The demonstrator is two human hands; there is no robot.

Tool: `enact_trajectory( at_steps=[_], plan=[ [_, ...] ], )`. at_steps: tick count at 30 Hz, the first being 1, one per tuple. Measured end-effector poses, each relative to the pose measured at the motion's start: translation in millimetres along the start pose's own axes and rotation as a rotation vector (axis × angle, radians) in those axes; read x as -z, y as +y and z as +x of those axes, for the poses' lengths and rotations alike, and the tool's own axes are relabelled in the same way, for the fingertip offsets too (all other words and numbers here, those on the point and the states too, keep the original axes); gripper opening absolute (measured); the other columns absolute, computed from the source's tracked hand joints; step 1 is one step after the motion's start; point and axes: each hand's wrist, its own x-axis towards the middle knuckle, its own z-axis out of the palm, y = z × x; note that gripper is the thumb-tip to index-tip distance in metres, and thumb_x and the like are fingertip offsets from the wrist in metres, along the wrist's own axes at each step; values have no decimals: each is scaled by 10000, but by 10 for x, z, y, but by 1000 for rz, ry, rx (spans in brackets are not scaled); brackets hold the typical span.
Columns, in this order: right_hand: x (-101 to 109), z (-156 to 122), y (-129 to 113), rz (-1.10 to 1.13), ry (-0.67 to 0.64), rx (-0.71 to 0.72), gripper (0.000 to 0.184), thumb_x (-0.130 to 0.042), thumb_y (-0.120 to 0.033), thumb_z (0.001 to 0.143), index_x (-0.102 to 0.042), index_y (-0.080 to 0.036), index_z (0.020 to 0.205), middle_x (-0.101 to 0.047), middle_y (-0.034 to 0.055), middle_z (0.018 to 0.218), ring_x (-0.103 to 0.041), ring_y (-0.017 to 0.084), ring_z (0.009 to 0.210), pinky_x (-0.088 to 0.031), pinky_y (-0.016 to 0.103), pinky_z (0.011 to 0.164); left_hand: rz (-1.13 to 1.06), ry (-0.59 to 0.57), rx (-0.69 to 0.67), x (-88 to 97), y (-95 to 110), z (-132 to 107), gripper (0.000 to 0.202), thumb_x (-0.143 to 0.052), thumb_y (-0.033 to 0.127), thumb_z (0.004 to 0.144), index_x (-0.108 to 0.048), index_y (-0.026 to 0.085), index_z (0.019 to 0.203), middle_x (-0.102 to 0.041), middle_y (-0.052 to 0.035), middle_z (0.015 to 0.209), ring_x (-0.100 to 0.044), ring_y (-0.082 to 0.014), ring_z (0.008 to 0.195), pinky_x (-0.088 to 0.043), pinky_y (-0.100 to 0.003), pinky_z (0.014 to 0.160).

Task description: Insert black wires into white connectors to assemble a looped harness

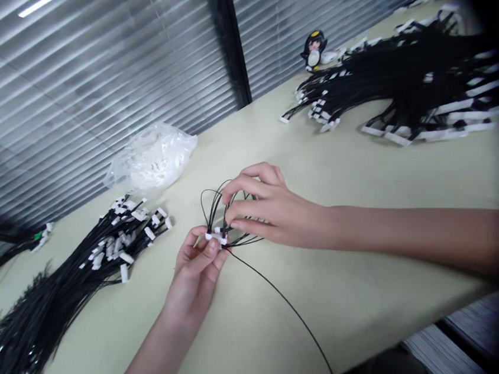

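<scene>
My left hand (199, 263) pinches a small white connector (216, 236) between thumb and fingers, low on the cream table (352, 271). Several thin black wires (216, 205) loop up from that connector. My right hand (263, 209) reaches in from the right, fingers closed on these wires just beside the connector. One long black wire (283, 302) trails from the connector toward the table's near edge.
A big bundle of black wires with white connectors (76, 276) lies at the left. A clear plastic bag of white parts (151, 158) sits behind it. Another large wire pile (403, 81) and a small penguin figure (314, 49) are at the far right, by the window blinds.
</scene>
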Motion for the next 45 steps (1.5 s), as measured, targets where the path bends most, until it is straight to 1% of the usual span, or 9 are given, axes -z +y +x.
enact_trajectory(
  at_steps=[5,10,26,29,33,36,39,41,45],
  plan=[
    [-11,-8,-39,211,-43,-104,180,-462,-340,860,-621,-256,858,-470,-51,1105,-271,87,1098,-200,262,952,73,-38,29,-28,23,-16,155,-621,141,784,-539,183,909,-605,-9,836,-588,-97,784,-501,-226,779],
    [-6,-4,-64,283,-61,-106,182,-483,-364,845,-635,-267,818,-474,-50,1089,-274,82,1096,-192,264,960,124,-65,37,-38,35,-26,156,-615,132,790,-515,182,899,-599,-1,833,-597,-95,783,-516,-227,777],
    [-125,-53,-47,199,1,-68,178,-472,-369,854,-639,-308,838,-477,-58,1067,-309,66,1068,-229,246,943,164,-63,37,-24,22,-24,187,-602,140,804,-472,172,935,-594,-13,862,-613,-105,800,-516,-230,794],
    [-123,-45,11,28,88,65,139,-492,-312,844,-630,-303,864,-461,-67,1118,-298,88,1097,-234,262,950,106,-61,33,-18,22,-29,175,-592,129,810,-483,165,943,-591,-17,870,-604,-106,816,-513,-264,819],
    [-86,-38,137,-174,242,413,239,-569,-256,790,-577,-349,1010,-434,-85,1186,-307,90,1085,-232,301,998,-17,-39,29,-3,37,-25,147,-569,98,818,-505,159,936,-569,-3,849,-582,-91,801,-514,-283,822],
    [-60,-51,173,-203,218,609,300,-580,-271,788,-545,-347,1075,-446,-91,1187,-328,78,1084,-226,323,1023,-101,-34,28,16,42,-4,99,-540,104,837,-506,151,917,-574,-26,887,-573,-92,802,-506,-257,805],
    [-65,-65,146,-104,117,692,159,-545,-262,815,-580,-269,971,-497,-91,1117,-352,57,1090,-230,308,1030,-136,-19,12,26,34,11,126,-548,95,829,-502,158,927,-574,-37,915,-567,-102,857,-475,-266,855],
    [-83,-51,141,127,47,540,109,-511,-267,839,-594,-209,878,-544,-66,1018,-405,28,1033,-292,238,977,-115,-12,2,22,23,8,152,-569,92,814,-499,166,927,-571,-31,894,-564,-105,863,-464,-262,856],
    [-126,49,334,763,-84,-253,346,-403,-408,878,-577,-110,902,-563,15,780,-479,-20,698,-380,110,653,-22,-27,-27,2,7,-16,161,-600,111,796,-492,176,896,-562,-24,859,-561,-105,828,-464,-208,747]
  ],
)
